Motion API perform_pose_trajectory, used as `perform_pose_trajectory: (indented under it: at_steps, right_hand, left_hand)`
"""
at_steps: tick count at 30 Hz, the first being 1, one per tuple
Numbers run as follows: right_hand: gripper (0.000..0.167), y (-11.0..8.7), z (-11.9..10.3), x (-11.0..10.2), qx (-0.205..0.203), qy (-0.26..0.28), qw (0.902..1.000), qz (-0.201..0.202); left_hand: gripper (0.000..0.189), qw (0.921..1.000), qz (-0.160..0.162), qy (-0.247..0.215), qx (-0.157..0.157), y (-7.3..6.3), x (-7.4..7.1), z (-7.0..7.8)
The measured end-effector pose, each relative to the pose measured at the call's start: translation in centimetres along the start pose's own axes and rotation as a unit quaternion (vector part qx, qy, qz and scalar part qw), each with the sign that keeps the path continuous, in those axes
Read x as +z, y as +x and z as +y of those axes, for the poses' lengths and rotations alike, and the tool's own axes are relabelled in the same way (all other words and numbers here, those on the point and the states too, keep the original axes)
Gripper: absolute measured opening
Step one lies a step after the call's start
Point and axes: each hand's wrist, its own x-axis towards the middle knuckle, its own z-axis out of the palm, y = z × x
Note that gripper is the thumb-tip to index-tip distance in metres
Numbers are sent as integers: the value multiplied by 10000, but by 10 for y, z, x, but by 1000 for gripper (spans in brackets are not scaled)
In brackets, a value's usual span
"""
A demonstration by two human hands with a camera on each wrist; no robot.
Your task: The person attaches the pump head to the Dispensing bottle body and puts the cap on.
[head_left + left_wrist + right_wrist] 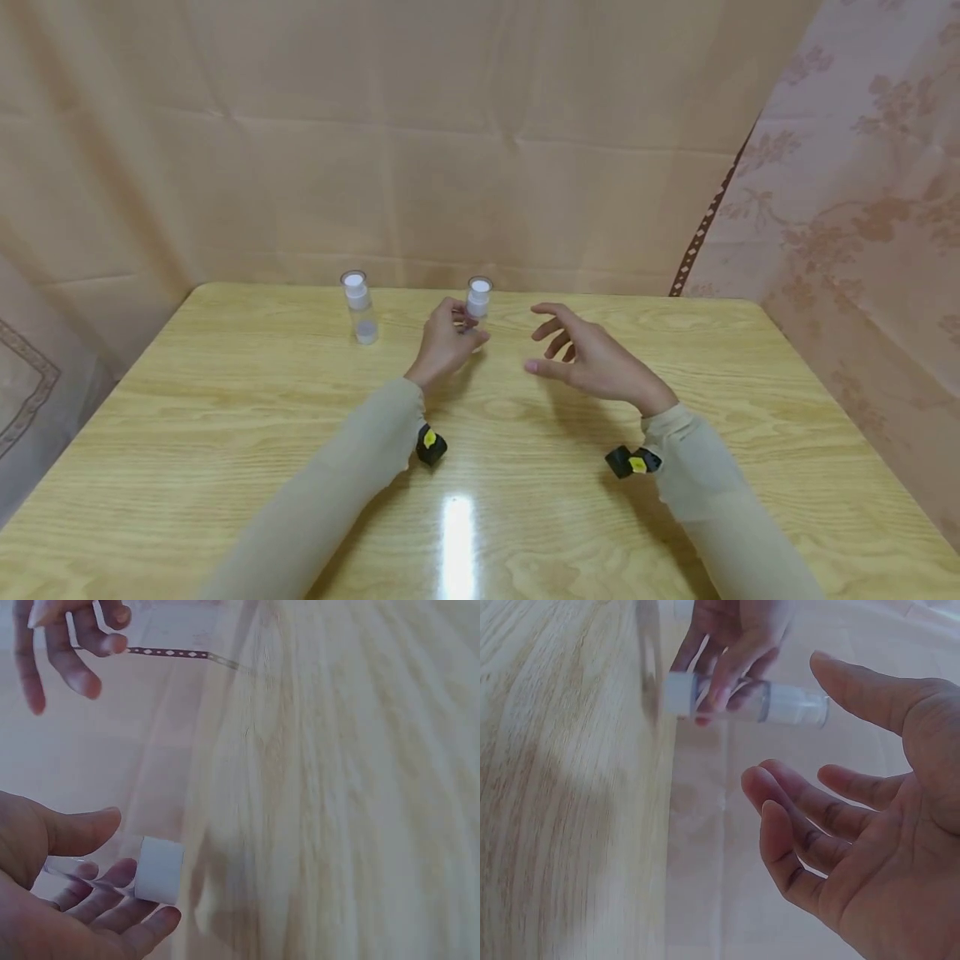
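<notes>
My left hand point(446, 340) is around a small clear cosmetic bottle point(478, 297), thumb on the near side and fingers behind. Upright and close to the table, the bottle has a white top inside a clear cap. Its white base point(159, 870) shows below the fingers in the left wrist view, and its see-through body point(742, 701) crosses the thumb in the right wrist view. To the right of the bottle, my right hand point(592, 354) hovers over the table, thumb and fingers spread apart with nothing between them. A second similar bottle point(360, 308) stands upright left of my left hand.
The wood-grain table point(495, 467) has its far edge just behind the bottles. Beyond it hangs a beige curtain point(450, 150), with a flowered cloth point(862, 192) on the right. Each wrist wears a small black camera point(431, 446).
</notes>
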Motion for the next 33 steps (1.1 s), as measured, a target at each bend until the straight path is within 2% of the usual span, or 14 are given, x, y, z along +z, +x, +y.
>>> perform_pose_trajectory:
  at_steps: [6,17,21,24,26,28,30,33]
  right_hand:
    - [73,0,-4,1,20,-69,10000,-28]
    - [66,2,-9,5,-70,-270,9996,-108]
    - [63,1,-9,4,-87,-311,9994,-132]
    - [60,-1,-7,2,-79,-449,9990,-45]
    - [57,-4,-5,1,-63,-612,9981,101]
    - [55,-6,-3,0,-29,-854,9958,326]
    - [55,-8,2,-1,-2,-1153,9915,605]
    - [57,-12,15,-4,17,-1704,9801,1017]
  left_hand:
    - [48,9987,-1,-266,-437,11,10,-2]
    - [49,9987,222,52,-459,16,18,-4]
    - [58,9990,161,340,-243,15,13,-7]
    - [64,9954,79,943,144,10,1,-8]
    - [65,9870,86,1549,411,5,-9,-8]
    - [64,9711,117,2275,709,1,-19,-7]
    - [62,9496,103,2955,1038,-2,-28,-6]
    - [57,9102,71,3829,1577,-6,-40,-6]
